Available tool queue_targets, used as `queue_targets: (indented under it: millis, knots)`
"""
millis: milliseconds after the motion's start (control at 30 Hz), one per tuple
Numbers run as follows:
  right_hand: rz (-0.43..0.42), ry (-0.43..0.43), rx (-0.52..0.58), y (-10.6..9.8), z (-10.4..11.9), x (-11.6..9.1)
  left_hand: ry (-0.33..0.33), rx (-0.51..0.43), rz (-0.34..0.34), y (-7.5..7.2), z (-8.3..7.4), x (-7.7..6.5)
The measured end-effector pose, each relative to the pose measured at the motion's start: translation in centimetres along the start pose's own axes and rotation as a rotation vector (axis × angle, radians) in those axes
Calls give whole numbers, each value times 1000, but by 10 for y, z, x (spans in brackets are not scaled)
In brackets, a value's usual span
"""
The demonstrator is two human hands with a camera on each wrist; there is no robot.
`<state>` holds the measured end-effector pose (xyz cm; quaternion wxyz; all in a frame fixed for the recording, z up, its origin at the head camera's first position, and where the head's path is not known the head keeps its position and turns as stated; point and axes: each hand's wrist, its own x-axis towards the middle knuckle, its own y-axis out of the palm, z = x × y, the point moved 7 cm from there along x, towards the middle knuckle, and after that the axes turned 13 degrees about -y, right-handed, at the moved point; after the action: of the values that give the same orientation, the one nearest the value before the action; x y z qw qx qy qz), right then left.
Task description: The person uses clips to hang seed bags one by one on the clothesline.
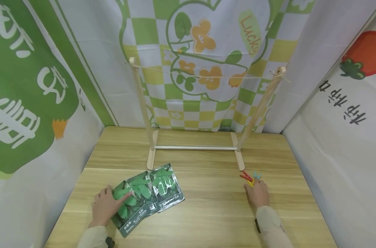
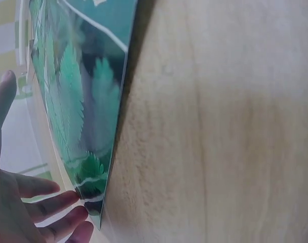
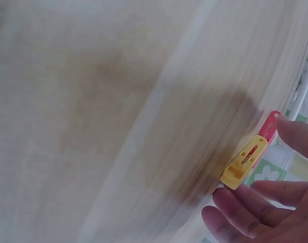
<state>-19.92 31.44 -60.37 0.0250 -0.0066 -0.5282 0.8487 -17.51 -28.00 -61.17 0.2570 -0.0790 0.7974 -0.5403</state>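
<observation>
Three green packets with leaf pictures lie overlapped like a fan on the table: a left packet (image 1: 129, 216), a middle one (image 1: 142, 188) and a right one (image 1: 167, 187). My left hand (image 1: 103, 206) is at the left packet's outer edge, fingers spread, thumb stretched over its top; the left wrist view shows fingertips at its corner. Beside the rack's right foot are small clothespins: red (image 1: 246, 176), yellow (image 3: 245, 162) and blue (image 1: 257, 175). My right hand (image 1: 258, 194) reaches around them, thumb tip by the red one, loosely bent fingers near the yellow one.
Behind stands a wooden rack (image 1: 142, 103) with two posts, flat feet, a white bottom bar (image 1: 195, 148) and a string (image 1: 191, 74) tied between the post tops. The wooden table (image 1: 206, 220) meets printed cloth curtains at its back and sides.
</observation>
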Motion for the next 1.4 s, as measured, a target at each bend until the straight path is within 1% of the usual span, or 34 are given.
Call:
queue_targets:
  millis: [167,333,500,700,833,1000,1133,1267,1400]
  knots:
    - [-17,-10,-19,-2,2,4,31,3,13,-3,-1,-2]
    - [-35,-52,-47,-4,3,6,73,11,26,-9,-2,-5]
    - [-67,-80,-65,-5,3,7,67,-37,82,-13,1,-5]
    - [-69,-93,-70,-4,0,8,77,-59,94,-14,5,-3]
    - [-76,-91,-64,-7,-4,6,80,-57,79,-12,7,-2]
    - [-65,-94,-68,-12,-9,4,76,-24,26,-12,11,0]
    - [-35,-105,-78,-14,-13,4,78,-20,2,-12,14,1]
    - [4,-111,-78,-14,-13,5,91,-27,-9,-14,15,2]
    - [41,-113,-68,-14,-11,6,86,-34,-12,-15,16,3]
